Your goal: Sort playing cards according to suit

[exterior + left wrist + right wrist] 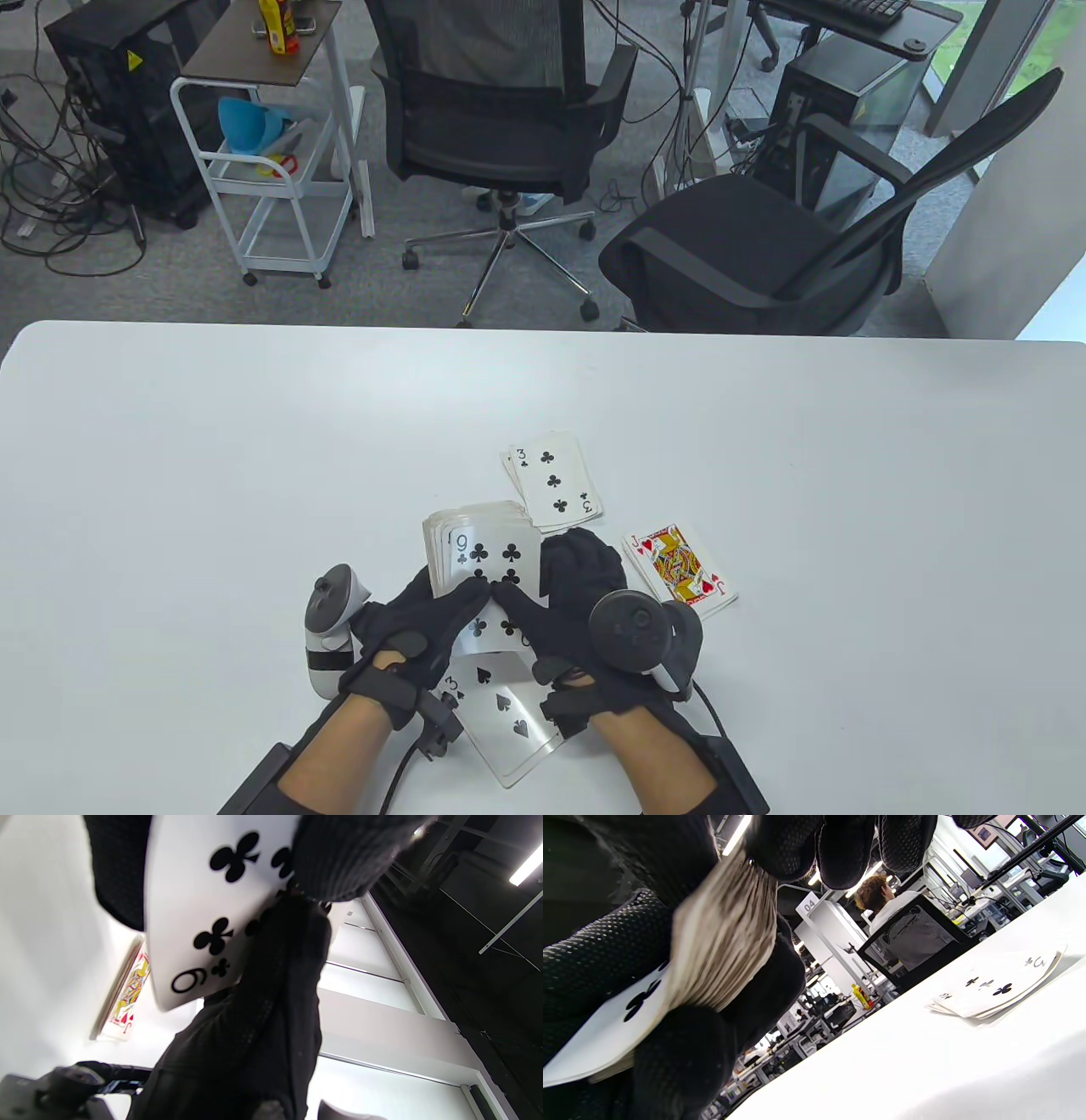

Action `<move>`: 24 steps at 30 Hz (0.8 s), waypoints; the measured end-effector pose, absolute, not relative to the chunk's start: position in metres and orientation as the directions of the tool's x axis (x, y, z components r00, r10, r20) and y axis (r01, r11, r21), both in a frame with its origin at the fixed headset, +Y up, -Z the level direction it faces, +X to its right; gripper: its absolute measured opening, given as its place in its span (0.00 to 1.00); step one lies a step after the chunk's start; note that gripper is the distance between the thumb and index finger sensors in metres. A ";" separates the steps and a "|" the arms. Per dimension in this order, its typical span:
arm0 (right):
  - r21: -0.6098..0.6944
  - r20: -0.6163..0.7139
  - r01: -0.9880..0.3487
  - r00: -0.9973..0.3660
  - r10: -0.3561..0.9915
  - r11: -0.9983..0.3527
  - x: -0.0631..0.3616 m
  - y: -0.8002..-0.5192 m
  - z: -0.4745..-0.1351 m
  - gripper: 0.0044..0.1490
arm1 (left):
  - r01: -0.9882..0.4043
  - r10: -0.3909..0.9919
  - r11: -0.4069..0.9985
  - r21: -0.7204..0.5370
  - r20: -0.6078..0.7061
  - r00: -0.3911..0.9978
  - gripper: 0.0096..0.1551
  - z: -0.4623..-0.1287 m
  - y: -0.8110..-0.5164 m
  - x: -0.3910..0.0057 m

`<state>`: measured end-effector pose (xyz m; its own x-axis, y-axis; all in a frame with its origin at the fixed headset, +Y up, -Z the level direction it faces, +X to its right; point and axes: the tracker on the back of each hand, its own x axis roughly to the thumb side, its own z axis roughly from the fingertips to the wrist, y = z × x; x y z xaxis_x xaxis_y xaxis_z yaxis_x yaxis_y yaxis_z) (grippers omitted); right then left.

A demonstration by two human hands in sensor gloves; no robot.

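Cards sit in three face-up piles on the tabletop (pixel 170 441): clubs pile (pixel 556 481) topped by a 3, hearts pile (pixel 681 571) topped by a jack just right of the hands, and spades pile (pixel 505 713) between the wrists. The right hand (pixel 585 598) curls round the deck (pixel 479 556), held above the tabletop. The left hand (pixel 424 632) pinches the top card, the 9 of clubs (pixel 199 912), likely to carry it to the clubs.
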<state>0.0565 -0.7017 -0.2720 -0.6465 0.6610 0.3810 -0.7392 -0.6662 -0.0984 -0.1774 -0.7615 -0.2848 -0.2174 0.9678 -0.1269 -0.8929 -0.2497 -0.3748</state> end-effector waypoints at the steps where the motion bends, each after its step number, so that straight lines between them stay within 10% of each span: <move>1: -0.097 0.380 -0.740 -0.646 0.662 -0.665 0.056 -0.702 -0.272 0.33 | -0.893 0.967 -0.251 -0.374 -0.130 -0.218 0.36 -0.285 -0.762 -0.177; 19: 0.082 0.367 -0.774 -0.562 0.742 -0.627 0.066 -0.702 -0.285 0.25 | -0.914 0.943 -0.332 -0.235 -0.090 -0.319 0.36 -0.288 -0.757 -0.197; 24: -0.061 0.362 -0.783 -0.595 0.717 -0.619 0.070 -0.696 -0.287 0.24 | -0.899 0.926 -0.378 -0.219 -0.094 -0.366 0.37 -0.291 -0.756 -0.204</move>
<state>0.0700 -0.6958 -0.2869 -0.5953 0.7171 0.3625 -0.7830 -0.6189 -0.0615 -0.2038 -0.7560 -0.2912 -0.3663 0.9258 -0.0936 -0.8994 -0.3781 -0.2192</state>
